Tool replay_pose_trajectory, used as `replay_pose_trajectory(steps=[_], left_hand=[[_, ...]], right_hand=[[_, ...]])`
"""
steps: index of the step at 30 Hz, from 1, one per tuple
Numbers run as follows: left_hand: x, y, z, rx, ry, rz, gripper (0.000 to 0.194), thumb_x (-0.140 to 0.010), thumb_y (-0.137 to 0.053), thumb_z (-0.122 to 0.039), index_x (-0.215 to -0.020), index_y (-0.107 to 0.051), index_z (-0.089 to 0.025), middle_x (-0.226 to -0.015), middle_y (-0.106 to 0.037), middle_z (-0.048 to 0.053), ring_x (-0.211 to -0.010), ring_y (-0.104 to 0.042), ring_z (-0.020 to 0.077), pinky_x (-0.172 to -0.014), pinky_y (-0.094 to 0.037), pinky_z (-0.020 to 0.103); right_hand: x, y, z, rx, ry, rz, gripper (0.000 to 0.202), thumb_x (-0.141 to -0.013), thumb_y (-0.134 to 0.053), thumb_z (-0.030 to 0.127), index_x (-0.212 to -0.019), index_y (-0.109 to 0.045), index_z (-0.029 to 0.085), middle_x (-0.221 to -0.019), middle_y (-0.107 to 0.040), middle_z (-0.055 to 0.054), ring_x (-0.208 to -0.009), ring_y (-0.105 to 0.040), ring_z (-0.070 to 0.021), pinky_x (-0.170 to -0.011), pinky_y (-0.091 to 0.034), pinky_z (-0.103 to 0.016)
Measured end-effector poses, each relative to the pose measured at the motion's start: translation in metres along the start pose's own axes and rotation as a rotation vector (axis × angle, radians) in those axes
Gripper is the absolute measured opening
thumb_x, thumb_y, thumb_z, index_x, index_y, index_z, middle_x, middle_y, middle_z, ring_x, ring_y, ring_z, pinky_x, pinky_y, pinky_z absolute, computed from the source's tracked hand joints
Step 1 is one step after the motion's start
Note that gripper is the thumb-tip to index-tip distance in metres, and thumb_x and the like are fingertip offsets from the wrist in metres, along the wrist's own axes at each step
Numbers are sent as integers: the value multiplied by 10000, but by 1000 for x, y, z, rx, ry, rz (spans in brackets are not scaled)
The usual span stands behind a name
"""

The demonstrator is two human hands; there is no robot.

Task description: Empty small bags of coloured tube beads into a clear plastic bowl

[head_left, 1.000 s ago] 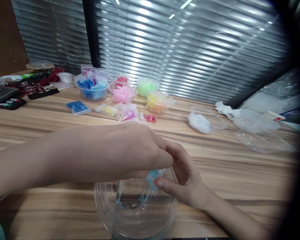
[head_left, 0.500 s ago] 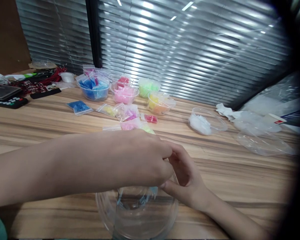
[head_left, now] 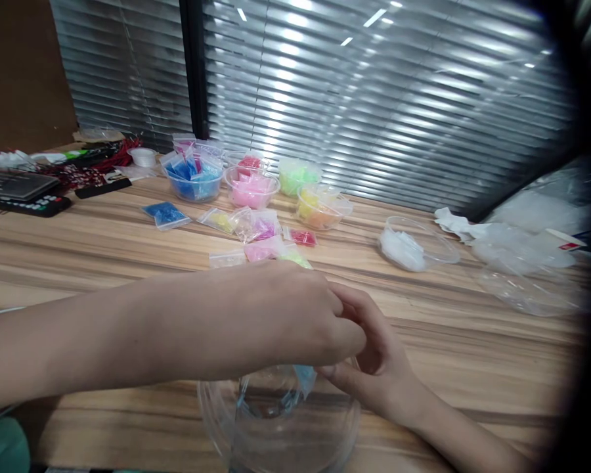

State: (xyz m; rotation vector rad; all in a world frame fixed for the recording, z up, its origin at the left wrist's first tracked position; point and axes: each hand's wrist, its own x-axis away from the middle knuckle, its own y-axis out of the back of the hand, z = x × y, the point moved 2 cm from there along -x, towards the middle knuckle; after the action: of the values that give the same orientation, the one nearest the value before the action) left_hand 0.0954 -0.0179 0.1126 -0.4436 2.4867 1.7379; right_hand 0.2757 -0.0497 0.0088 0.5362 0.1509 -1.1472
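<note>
My left hand [head_left: 300,315] reaches across from the left with its back toward me and its fingers curled. What its fingers grip is hidden. My right hand [head_left: 379,358] comes from the lower right, fingers bent and thumb tip near the left hand's underside. Its grip is partly covered by the left hand. A light blue, film-like piece [head_left: 305,379] pokes out below the left hand, close to my right thumb; which hand holds it I cannot tell. Beneath both hands stands a round clear plastic container [head_left: 295,433], its far part covered by the left forearm.
Small zip bags lie beyond my hands, including a blue bag [head_left: 166,214] and a red bag [head_left: 301,236]. Behind stand clear bowls, among them a bowl of blue bags [head_left: 194,187]. A container with white contents [head_left: 402,249] and clear plastic packaging [head_left: 529,286] lie right. Remote control [head_left: 39,205] left.
My left hand has moved slightly right, overlapping more of the right hand. The light blue piece shows a bit more. The whole view has shifted a little.
</note>
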Motion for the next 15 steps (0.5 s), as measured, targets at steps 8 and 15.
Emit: replay_pose_trajectory(steps=[8,15], left_hand=[[5,-1,0,4,42,24,307,-903,-467,12,-898,-701,-186,-850,-648,5,-756,-577,126,-711,-484,188],[9,2,2,40,128,0,311,-903,-438,-24,-957,-677,-217,-925,-637,-18,-718,-537,102,-581,-408,171]], right_hand=[[1,-1,-2,-27,0,-3,689,-812,-759,246,-1394,-423,398,-1326,-554,-19,-1239,-521,-217,-1093,-404,-389],[0,-2,-6,-134,-7,-19,628,-845,-730,255,-1381,-434,393,-1377,-523,-27,-1287,-491,-231,-1131,-369,-424]])
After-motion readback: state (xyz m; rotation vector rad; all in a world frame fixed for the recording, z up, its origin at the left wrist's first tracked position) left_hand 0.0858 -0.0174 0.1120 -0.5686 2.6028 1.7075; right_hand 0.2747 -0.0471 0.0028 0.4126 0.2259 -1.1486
